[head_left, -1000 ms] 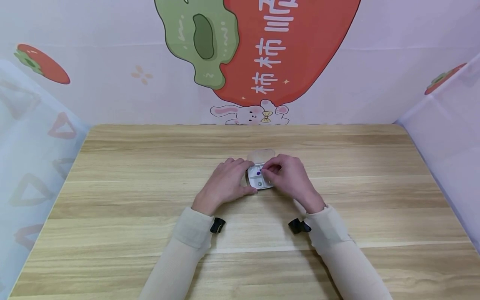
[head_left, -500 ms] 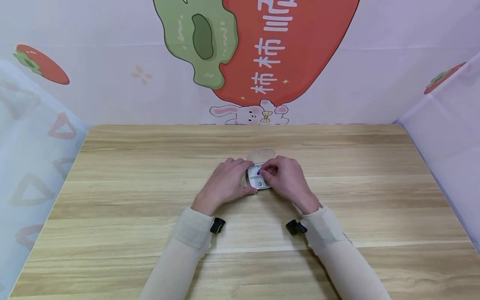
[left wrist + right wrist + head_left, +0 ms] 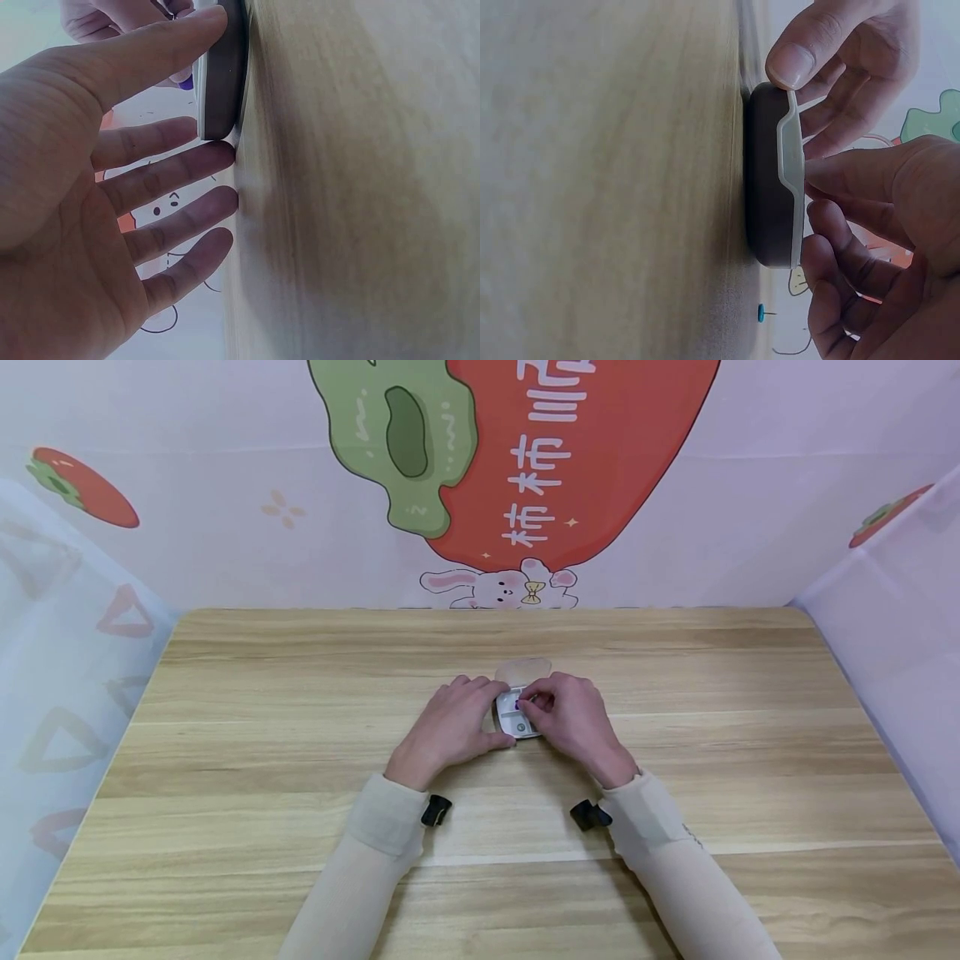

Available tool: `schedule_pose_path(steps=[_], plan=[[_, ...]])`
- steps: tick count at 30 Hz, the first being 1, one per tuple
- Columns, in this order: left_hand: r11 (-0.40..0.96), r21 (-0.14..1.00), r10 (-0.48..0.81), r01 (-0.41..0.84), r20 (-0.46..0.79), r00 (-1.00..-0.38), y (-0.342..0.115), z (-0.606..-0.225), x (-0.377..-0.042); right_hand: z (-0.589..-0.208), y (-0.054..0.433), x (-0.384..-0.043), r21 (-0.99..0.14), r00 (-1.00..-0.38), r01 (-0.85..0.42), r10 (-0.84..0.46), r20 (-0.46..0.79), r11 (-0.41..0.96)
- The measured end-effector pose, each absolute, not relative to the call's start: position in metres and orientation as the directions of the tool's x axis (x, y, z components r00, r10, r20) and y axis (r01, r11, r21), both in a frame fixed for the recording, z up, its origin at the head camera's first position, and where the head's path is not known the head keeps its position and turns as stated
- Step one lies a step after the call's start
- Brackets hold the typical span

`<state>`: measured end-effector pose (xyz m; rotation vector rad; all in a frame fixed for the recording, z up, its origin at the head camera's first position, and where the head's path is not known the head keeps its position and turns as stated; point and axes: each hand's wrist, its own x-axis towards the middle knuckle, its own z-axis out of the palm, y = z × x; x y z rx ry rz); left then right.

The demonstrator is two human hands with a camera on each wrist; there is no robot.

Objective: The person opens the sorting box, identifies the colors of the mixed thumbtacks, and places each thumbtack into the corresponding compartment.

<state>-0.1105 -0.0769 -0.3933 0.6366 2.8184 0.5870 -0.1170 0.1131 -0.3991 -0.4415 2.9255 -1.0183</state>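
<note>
A small compartment case (image 3: 507,727), white inside and dark outside, lies on the table with its clear lid (image 3: 522,671) folded back. My left hand (image 3: 453,720) holds it from the left, thumb (image 3: 214,26) at the near edge and index finger at the far edge; the other fingers stretch out straight. Over the case, my right hand (image 3: 573,718) has thumb and index finger pinched together at a small purple piece (image 3: 517,704), mostly hidden by the fingertips. Purple also shows beside the fingertips (image 3: 185,82) in the left wrist view. A small round metallic thing (image 3: 521,727) sits in a near compartment.
In the right wrist view, a teal thumbtack (image 3: 762,313) lies on the wooden table (image 3: 615,187) beside the case, its pin up. A printed cloth (image 3: 225,527) stands behind the table and along both sides. Black wrist mounts (image 3: 437,811) sit at both cuffs.
My right hand has shifted slightly left and toward me, its fingertips now at the purple piece. My left hand and the case stay nearly still.
</note>
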Motion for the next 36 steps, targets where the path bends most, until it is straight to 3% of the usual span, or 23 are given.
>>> schedule_pose_path(steps=[36], plan=[[0.840, 0.408, 0.438, 0.359, -0.118, -0.891, -0.076, -0.393, -0.111, -0.387, 0.126, -0.121, -0.656, -0.975, -0.198, -0.217, 0.052, 0.728]])
